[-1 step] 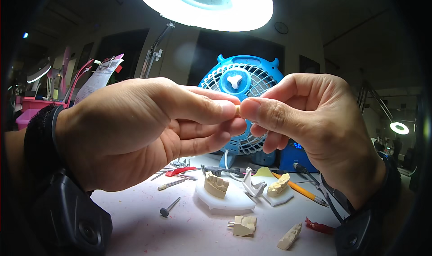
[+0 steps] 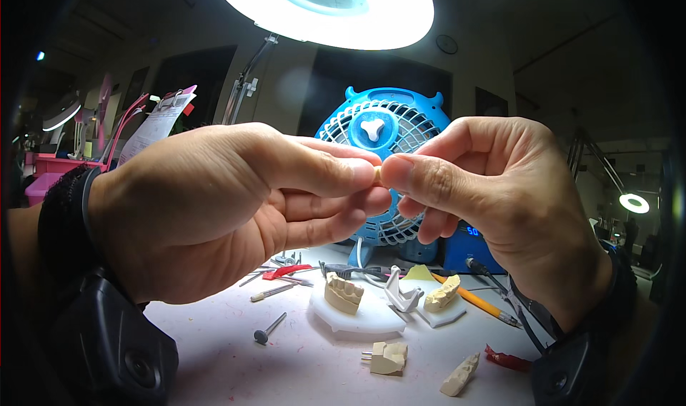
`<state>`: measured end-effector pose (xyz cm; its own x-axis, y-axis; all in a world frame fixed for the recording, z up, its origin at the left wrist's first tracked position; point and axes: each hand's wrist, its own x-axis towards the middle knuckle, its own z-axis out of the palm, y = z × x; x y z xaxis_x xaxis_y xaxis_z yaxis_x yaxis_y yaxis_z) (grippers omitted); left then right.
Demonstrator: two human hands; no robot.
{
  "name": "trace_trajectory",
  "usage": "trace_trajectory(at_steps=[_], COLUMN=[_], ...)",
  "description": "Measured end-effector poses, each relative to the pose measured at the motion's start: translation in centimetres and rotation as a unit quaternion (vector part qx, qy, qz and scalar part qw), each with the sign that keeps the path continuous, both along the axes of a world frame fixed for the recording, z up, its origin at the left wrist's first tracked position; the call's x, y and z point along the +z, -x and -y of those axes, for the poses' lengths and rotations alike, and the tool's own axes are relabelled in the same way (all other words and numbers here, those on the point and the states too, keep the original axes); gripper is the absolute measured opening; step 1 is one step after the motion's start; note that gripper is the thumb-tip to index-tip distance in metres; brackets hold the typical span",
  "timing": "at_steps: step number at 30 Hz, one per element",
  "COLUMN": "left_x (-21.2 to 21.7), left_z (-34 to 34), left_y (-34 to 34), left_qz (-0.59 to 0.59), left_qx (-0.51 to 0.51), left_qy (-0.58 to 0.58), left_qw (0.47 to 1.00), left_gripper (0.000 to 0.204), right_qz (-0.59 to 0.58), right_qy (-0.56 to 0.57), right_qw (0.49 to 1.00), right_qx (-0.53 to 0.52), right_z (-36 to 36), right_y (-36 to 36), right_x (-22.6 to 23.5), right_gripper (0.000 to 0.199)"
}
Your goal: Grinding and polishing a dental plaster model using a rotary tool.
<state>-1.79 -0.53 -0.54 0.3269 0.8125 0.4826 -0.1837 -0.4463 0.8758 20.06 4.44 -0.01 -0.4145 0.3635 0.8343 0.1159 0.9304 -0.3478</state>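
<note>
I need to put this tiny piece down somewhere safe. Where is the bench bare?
Bare pink bench lies at the near left, before the small metal bur. A smaller patch sits between the loose plaster piece and the tooth cast. Behind, around the white base and the blue fan, tools crowd.

- The left hand (image 2: pixel 214 206) and right hand (image 2: pixel 493 199) pinch a tiny thing (image 2: pixel 376 174) together.
- A blue fan (image 2: pixel 379 131) stands behind them.
- Tooth models (image 2: pixel 344 292) sit on the table (image 2: pixel 300 363).
</note>
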Motion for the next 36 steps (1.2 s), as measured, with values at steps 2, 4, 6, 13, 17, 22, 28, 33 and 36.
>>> trace_trajectory(at_steps=[2, 4, 6, 13, 17, 22, 28, 33, 36], left_x=[0.02, 0.04, 0.03, 0.03, 0.05, -0.01, -0.05, -0.20, 0.14], left_z=[-0.03, -0.04, -0.01, 0.09, 0.16, 0.20, 0.40, 0.53, -0.05], left_y=[-0.04, -0.07, -0.08, -0.09, -0.16, -0.15, -0.28, -0.81, -1.00], left_qz=[0.006, 0.007, 0.011, 0.019, 0.019, 0.025, 0.005, 0.010, 0.011], left_qx=[-0.004, -0.013, -0.014, -0.012, -0.012, -0.010, -0.008, 0.011, 0.008], left_qy=[0.006, 0.007, 0.012, 0.027, 0.028, 0.023, 0.004, -0.036, -0.062], left_qw=[1.000, 1.000, 1.000, 0.999, 0.999, 0.999, 1.000, 0.999, 0.998], left_gripper=[0.042, 0.042, 0.042, 0.038, 0.036, 0.034, 0.038, 0.046, 0.050], right_qz=[0.002, 0.003, -0.001, 0.001, 0.006, 0.054, 0.045, 0.050, 0.046], right_qy=[-0.004, -0.005, 0.002, 0.006, 0.017, 0.057, 0.127, 0.118, 0.081], right_qw=[1.000, 1.000, 1.000, 1.000, 1.000, 0.997, 0.990, 0.991, 0.995], right_qx=[-0.003, -0.004, -0.008, -0.008, 0.004, -0.007, 0.048, 0.025, -0.034], right_z=[0.13, 0.20, 0.23, 0.27, 0.34, 0.34, 0.02, 0.20, 0.21], right_y=[0.12, 0.16, 0.15, 0.17, 0.16, -0.12, -0.14, 0.10, 0.09], right_x=[-0.02, -0.04, -0.04, -0.05, 0.14, 0.67, 0.56, 0.01, 0.04], right_gripper=[0.029, 0.030, 0.031, 0.032, 0.032, 0.035, 0.035, 0.033, 0.031])
